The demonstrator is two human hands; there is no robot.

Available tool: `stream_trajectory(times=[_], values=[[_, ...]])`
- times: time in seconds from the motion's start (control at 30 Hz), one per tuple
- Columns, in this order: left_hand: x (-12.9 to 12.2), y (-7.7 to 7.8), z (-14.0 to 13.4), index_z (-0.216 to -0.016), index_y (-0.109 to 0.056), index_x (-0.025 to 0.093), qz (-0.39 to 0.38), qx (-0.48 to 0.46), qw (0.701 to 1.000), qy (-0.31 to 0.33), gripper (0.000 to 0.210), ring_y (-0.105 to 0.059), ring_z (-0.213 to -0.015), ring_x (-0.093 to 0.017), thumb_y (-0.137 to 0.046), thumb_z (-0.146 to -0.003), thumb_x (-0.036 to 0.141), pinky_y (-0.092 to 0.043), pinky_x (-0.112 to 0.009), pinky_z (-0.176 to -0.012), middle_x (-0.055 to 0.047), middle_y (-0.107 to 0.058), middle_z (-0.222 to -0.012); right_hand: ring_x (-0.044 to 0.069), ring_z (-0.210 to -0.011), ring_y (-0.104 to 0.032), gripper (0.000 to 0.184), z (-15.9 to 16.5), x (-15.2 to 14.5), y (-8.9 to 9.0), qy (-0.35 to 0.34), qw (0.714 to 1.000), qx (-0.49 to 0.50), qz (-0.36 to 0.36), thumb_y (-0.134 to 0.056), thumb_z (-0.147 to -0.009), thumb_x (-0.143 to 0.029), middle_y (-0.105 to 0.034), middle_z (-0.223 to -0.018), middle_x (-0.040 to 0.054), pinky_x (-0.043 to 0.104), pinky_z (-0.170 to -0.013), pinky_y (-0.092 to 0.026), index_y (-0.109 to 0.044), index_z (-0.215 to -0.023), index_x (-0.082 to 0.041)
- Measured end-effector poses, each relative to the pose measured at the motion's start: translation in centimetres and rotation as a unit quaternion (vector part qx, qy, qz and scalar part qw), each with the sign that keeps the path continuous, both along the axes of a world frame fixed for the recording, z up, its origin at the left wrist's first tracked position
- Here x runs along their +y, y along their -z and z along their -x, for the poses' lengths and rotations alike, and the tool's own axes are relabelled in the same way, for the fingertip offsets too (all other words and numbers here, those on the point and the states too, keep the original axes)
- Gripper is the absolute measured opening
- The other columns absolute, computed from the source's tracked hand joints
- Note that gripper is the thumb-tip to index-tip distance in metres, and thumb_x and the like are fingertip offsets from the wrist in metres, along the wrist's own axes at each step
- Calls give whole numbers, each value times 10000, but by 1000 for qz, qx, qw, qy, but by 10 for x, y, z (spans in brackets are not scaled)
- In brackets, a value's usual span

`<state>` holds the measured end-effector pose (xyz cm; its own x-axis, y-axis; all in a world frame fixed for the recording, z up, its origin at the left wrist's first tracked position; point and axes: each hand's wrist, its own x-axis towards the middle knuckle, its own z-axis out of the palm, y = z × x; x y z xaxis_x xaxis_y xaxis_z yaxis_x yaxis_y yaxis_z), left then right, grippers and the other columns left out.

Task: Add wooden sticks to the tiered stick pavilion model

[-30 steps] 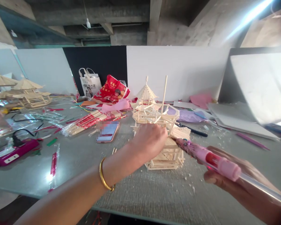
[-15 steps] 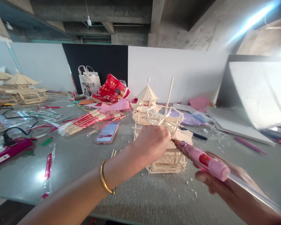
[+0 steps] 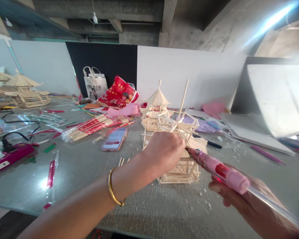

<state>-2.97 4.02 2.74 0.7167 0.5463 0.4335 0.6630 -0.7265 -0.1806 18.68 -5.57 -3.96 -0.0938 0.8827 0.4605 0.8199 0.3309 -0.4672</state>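
A pavilion model built of thin wooden sticks [image 3: 180, 172] stands on the grey table in front of me, a long stick [image 3: 183, 99] rising from its top. My left hand [image 3: 166, 149] is closed at the upper part of the model; its fingertips are hidden, so what they pinch cannot be made out. In my right hand [image 3: 241, 196] is a pink hot glue gun [image 3: 221, 171] with a clear glue stick [image 3: 271, 202] in its back end. The gun's nozzle meets the model just beside my left fingers. A small red light glows on the gun.
Behind stands another pointed-roof stick model [image 3: 157, 103]. Left of the work lie a phone [image 3: 114, 139], bundled sticks in red wrappers [image 3: 89, 127] and a magenta power strip [image 3: 12, 157]. A black-handled tool [image 3: 214, 144], a purple pen [image 3: 267, 155] and white boards [image 3: 251, 132] lie to the right.
The view has shifted slightly, so the model and both hands appear a little further right. My left hand stays at the model, and the glue gun stays in my right hand with its nozzle there.
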Motion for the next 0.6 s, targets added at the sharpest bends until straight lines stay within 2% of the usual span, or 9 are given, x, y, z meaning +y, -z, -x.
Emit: stream_trajectory(times=[0.13,0.27,0.6], values=[[0,0,-1,-643,-619,148,-8,-1,1000,1,206,-519,-433,-150,-438,-662,51,-171,-279,-390,-82,-625,-529,120,-328,-509,199,2,-1,-3,8,1000,-6,-15,-623,-797,-445,-532,-431,-97,198,-295,-377,-574,-683,-289],[0,0,-1,-642,-613,148,-8,1,1000,3,205,-523,-439,-145,-436,-669,48,-179,-275,-391,-75,-617,-531,125,-355,-532,158,2,-1,-3,3,1000,12,3,-609,-802,-465,-553,-462,-98,184,-317,-409,-601,-775,-309],[-1,-1,-1,-668,-611,130,33,-6,999,-3,203,-517,-471,-130,-441,-673,20,-334,-259,-460,-65,-595,-548,158,-421,-580,194,-3,-4,8,40,997,49,43,-644,-754,-493,-599,-534,-67,183,-349,-454,-621,-787,-303]])
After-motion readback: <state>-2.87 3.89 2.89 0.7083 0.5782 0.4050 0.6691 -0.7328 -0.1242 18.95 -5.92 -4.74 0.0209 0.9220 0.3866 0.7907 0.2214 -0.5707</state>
